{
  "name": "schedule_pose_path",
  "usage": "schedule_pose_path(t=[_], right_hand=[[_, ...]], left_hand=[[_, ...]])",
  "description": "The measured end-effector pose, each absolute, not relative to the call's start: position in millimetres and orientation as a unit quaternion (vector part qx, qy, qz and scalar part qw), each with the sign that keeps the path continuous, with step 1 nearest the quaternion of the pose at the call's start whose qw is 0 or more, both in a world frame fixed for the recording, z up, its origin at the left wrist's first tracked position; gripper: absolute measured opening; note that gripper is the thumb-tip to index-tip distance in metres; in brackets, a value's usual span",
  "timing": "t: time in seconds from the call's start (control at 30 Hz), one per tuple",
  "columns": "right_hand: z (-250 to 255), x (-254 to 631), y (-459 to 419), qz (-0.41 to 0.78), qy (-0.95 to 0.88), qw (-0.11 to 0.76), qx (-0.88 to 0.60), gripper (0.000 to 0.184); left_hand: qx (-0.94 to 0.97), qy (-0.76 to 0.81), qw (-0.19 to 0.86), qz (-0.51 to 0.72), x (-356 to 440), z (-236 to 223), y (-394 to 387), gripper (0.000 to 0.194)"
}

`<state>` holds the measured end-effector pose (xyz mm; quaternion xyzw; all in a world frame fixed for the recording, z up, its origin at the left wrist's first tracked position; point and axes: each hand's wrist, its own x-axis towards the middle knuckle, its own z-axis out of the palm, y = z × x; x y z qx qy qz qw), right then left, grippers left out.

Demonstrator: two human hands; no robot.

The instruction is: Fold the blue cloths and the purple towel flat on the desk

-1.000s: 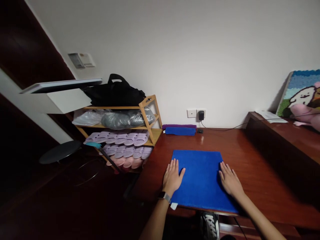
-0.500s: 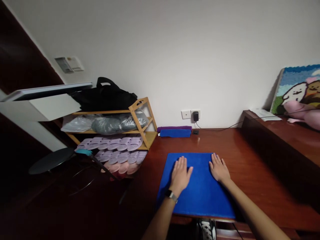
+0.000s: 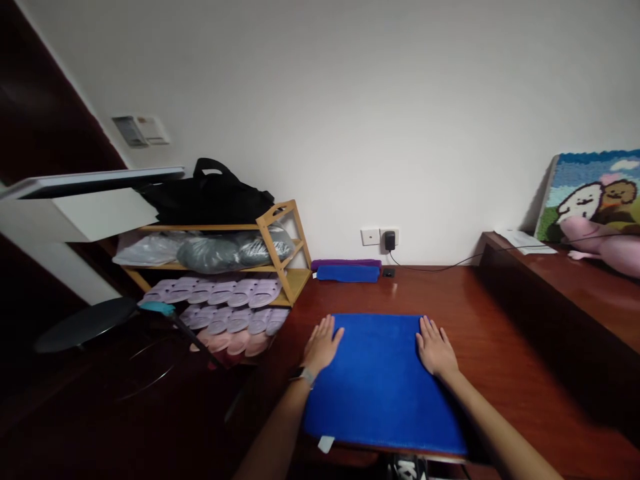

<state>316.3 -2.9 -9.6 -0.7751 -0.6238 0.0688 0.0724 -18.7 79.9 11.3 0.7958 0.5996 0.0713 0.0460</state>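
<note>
A blue towel (image 3: 380, 380) lies spread flat on the reddish wooden table (image 3: 490, 333), with a white tag at its near left corner. My left hand (image 3: 323, 347) rests flat, fingers stretched out, on the towel's left edge near the far corner. A watch sits on that wrist. My right hand (image 3: 436, 348) lies flat with fingers apart on the towel's far right part. Neither hand holds anything.
Folded blue and purple towels (image 3: 346, 270) lie at the table's back by a wall socket with a plugged charger (image 3: 389, 240). A wooden shoe rack (image 3: 280, 253) with slippers and a black bag stands left. A higher wooden ledge (image 3: 565, 280) with a picture rises right.
My left hand slid from the towel's middle out to its left edge. My right hand stayed near the far right part. The view shifted slightly.
</note>
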Motion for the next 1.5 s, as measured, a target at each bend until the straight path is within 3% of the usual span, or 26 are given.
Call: schedule_pose_path(t=[0.13,0.27,0.43,0.63,0.97,1.5], right_hand=[[-15,319,-3,0.047,-0.629,0.049,-0.775,0.068],[-26,324,-2,0.037,-0.630,0.030,-0.775,0.068],[-33,340,4,0.016,-0.638,0.000,-0.770,0.068],[0,346,0,0.009,-0.593,-0.029,-0.805,0.065],[-25,202,-100,0.024,-0.649,0.058,-0.758,0.067],[4,389,9,0.068,-0.611,-0.001,-0.788,0.070]], left_hand=[[0.800,0.595,0.021,0.074,-121,3,75,0.066],[0.781,0.611,-0.016,0.132,-166,-6,55,0.062],[0.763,0.619,-0.026,0.184,-163,-1,40,0.063],[0.755,0.624,-0.016,0.200,-162,3,37,0.059],[0.762,0.616,-0.025,0.199,-164,0,40,0.058],[0.766,0.607,-0.037,0.210,-174,-23,66,0.060]])
